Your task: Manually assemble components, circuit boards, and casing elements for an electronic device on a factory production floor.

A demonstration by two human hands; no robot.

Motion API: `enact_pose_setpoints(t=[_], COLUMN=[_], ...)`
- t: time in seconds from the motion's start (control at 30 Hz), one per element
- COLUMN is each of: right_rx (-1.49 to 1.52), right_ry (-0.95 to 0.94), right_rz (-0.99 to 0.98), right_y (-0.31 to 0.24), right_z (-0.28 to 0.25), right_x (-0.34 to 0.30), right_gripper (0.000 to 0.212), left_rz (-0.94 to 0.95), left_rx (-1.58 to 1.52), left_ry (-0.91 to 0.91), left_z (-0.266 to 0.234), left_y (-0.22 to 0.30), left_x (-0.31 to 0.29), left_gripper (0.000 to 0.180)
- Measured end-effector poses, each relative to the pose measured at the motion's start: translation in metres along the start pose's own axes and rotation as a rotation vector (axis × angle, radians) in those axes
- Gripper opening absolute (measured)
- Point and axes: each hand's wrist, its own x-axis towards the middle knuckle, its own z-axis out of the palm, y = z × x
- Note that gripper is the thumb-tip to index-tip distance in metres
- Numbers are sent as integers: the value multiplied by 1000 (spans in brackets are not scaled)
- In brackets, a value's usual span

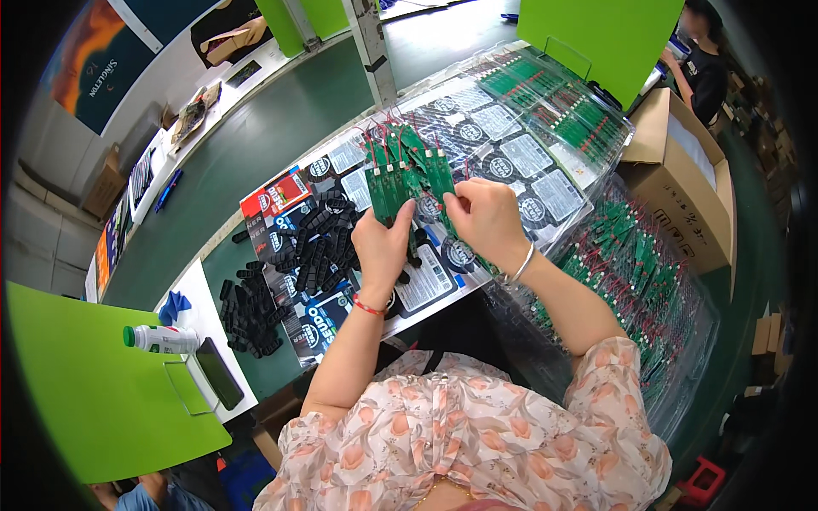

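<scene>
Above the middle of the worktable, my left hand [381, 249] is closed around the lower ends of several narrow green circuit boards [385, 189] with white connectors and red wires. My right hand [492, 223] is pinched on the edge of a green circuit board [440, 173] at the right of this bunch. Its fingertips partly hide the board's lower end. Beneath both hands lies a printed cardboard sheet [426, 285]. Small black plastic casings [319, 243] are heaped on it left of my left hand, and more black casings [247, 311] lie on the green tabletop.
Clear plastic trays [573, 119] of boards lie at the far right. Nearer, a clear plastic bin [694, 328] holds many loose wired boards, beside a cardboard box [648, 175]. Left are a bottle [170, 340], a phone [219, 373] and a green panel [94, 392]. Another person [705, 72] is at upper right.
</scene>
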Motion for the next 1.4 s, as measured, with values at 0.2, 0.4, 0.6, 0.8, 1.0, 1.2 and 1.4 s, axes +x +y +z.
enact_pose_setpoints(t=[0.2, 0.4, 0.6, 0.8, 1.0, 1.2, 1.4], right_rx=[539, 718, 835, 727, 500, 890, 695], right_ry=[-378, -524, -596, -464, -294, -532, -368], right_rz=[460, 457, 461, 427, 309, 511, 364], right_y=[14, 5, 10, 5, 0, 7, 6], right_z=[-6, -15, -13, -11, -6, -15, -9], right_x=[8, 10, 2, -5, -17, -21, -26], right_gripper=[23, 25, 27, 29, 33, 29, 29], left_rz=[121, 556, 71, 86, 131, -120, 128], left_rx=[328, 410, -182, -229, -230, -443, -225], left_ry=[0, 262, -310, -217, -60, -364, -89], left_z=[-17, -18, -7, 10, 17, 7, 13], left_y=[-14, 1, 20, 14, 15, 8, 16], left_x=[0, -3, -7, -13, -30, -30, -38], left_gripper=[70, 35, 40, 43, 41, 39, 38])
